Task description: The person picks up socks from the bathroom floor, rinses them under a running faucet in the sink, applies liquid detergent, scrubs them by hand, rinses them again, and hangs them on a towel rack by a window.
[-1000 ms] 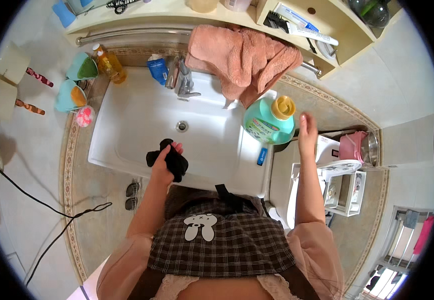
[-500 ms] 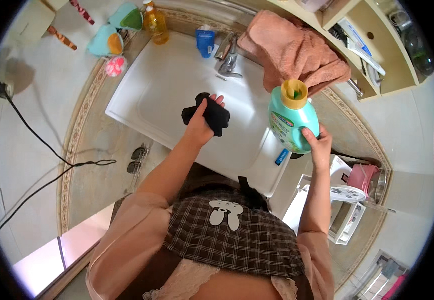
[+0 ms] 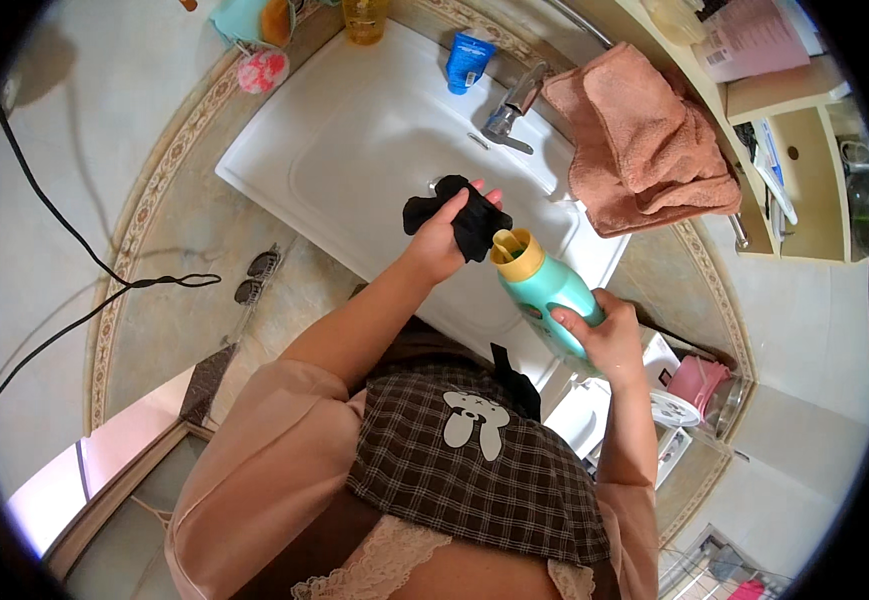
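Over the white sink (image 3: pixel 334 150), my left hand (image 3: pixel 441 243) has its thumb pressed on a bunched black cloth (image 3: pixel 474 222) lying across the palm. Its exact kind is hard to make out. My right hand (image 3: pixel 609 338) grips a teal detergent bottle (image 3: pixel 557 297) round its body. The bottle tilts to the left, with its uncapped yellow spout (image 3: pixel 517 254) right beside the cloth. No liquid can be seen coming out.
A chrome faucet (image 3: pixel 507 115) stands at the sink's far side, near a blue tube (image 3: pixel 469 62). A brown towel (image 3: pixel 644 140) hangs at right below a cream shelf (image 3: pixel 809 185). An amber bottle (image 3: pixel 364 20) stands at the far rim; a black cord (image 3: pixel 64 225) hangs at left.
My right hand has brought the detergent bottle leftward and tipped its spout toward the cloth. The left hand still holds the cloth. The whole view has shifted somewhat.
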`<state>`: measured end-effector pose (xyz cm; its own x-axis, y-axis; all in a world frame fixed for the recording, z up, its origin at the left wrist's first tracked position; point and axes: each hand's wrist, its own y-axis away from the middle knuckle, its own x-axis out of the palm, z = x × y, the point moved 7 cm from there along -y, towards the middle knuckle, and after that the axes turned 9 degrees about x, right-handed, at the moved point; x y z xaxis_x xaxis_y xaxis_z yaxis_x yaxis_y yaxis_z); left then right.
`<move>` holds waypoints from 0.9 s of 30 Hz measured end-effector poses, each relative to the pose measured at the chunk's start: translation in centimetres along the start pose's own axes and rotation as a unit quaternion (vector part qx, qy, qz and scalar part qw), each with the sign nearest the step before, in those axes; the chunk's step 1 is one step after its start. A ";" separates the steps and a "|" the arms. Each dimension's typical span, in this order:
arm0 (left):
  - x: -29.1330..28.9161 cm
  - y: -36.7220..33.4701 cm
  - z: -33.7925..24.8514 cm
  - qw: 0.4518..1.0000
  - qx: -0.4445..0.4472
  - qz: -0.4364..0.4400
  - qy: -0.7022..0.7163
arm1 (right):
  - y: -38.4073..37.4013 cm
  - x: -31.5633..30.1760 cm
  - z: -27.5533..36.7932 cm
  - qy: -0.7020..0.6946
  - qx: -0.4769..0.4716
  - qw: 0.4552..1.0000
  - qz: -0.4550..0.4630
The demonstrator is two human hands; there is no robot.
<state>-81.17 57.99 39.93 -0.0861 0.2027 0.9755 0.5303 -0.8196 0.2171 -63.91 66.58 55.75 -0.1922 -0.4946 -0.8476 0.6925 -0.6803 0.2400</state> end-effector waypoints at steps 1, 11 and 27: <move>0.0 0.1 0.1 1.000 0.002 -0.002 0.003 | 0.1 0.3 0.1 0.002 0.009 1.000 0.002; -0.4 0.6 0.2 0.997 -0.016 -0.017 -0.074 | -0.4 0.9 1.1 0.072 0.000 0.997 -0.021; -1.3 0.7 0.3 0.996 -0.008 -0.021 -0.085 | -0.2 1.0 0.7 0.054 0.022 0.998 -0.002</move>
<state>-80.45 57.35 38.85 0.0374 0.3234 0.9455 0.5153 -0.8169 0.2591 -64.71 65.87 55.16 -0.1182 -0.4322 -0.8940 0.6605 -0.7065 0.2543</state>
